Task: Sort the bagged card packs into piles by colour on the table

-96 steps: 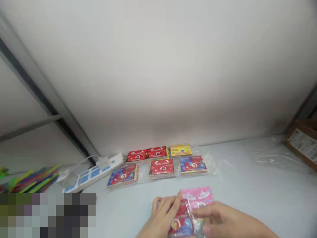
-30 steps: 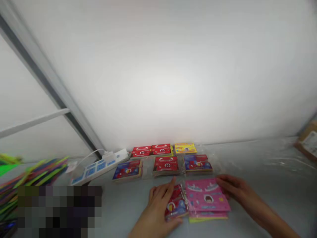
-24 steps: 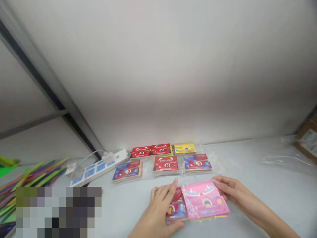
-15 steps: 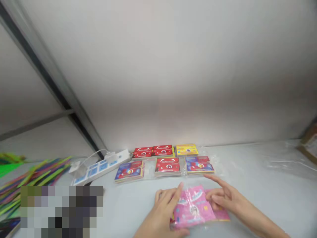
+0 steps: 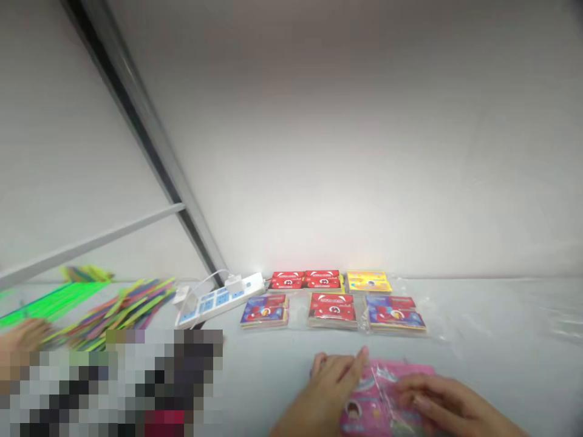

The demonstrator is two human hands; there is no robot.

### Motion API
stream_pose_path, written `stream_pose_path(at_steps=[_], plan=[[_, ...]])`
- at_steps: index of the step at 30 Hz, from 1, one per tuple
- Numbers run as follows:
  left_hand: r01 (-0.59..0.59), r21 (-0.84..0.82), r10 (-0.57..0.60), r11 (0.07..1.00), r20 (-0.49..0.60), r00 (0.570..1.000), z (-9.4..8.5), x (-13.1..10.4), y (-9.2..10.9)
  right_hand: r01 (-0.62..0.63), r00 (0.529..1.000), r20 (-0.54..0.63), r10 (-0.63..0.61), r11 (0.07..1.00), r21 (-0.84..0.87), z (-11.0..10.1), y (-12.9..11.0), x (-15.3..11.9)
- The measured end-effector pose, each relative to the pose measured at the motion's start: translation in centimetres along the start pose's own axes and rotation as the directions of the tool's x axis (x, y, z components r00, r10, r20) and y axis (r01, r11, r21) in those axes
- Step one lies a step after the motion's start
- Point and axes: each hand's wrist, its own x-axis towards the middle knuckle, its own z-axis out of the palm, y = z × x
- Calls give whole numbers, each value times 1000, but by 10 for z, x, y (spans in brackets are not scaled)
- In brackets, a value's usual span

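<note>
Pink printed packets (image 5: 371, 403) in clear plastic lie at the bottom centre, between my two hands. My left hand (image 5: 330, 388) is closed round their left side, with its thumb side partly hidden. On the right part of the pink packets rests my right hand (image 5: 444, 403), its fingers bent and pressed together on the plastic. Just beyond are bagged card stacks: a blue-and-red one (image 5: 264, 311), a red one (image 5: 332, 308) and another blue-and-red one (image 5: 395, 312). Behind them lie red packs (image 5: 288, 280) and a yellow pack (image 5: 368, 281).
A white power strip (image 5: 221, 300) with plugs and a cable stands left of the stacks. Colourful strips (image 5: 132, 309) and bright green ones (image 5: 59, 300) lie further left, near another person's hand (image 5: 27, 337). Clear plastic (image 5: 565, 325) is at the right.
The view has shifted, so the stacks appear further right. My right hand's fingers, spread before with the index stretched out, now lie bent over the pink packets. Another person's hand has appeared at left.
</note>
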Motion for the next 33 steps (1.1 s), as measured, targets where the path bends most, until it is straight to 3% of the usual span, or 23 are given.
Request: stream_pose_path(at_steps=[3, 6, 8, 11, 19, 23, 26, 30, 33], plan=[[82, -43, -84, 996, -56, 995, -10, -4, 3, -4, 978, -208, -19, 994, -108, -13, 18, 8], [130, -58, -136, 990, -103, 985, -19, -6, 3, -63, 930, -359, -76, 931, -359, -24, 38, 11], [161, -65, -168, 985, -128, 977, -23, -7, 0, -87, 921, -373, -116, 870, -486, -27, 46, 11], [200, -79, -210, 977, -140, 968, -24, -6, -4, -93, 939, -326, -108, 835, -543, -29, 47, 13], [209, -77, -218, 975, -138, 966, -23, -3, -8, 17, 916, -357, -183, 907, -421, -34, 31, 12], [211, -75, -220, 975, -141, 965, -22, -2, -9, 33, 917, -375, -135, 964, -265, -34, 20, 9], [207, -75, -216, 976, -152, 964, -22, -2, -11, 64, 932, -361, -29, 994, 84, -32, 8, 3], [187, -69, -196, 980, -159, 968, -22, -2, -13, 60, 938, -315, 145, 826, 561, -29, -9, -8], [153, -59, -159, 987, -128, 979, -18, -2, -14, 70, 924, -327, 197, 753, 654, -28, -15, -9]])
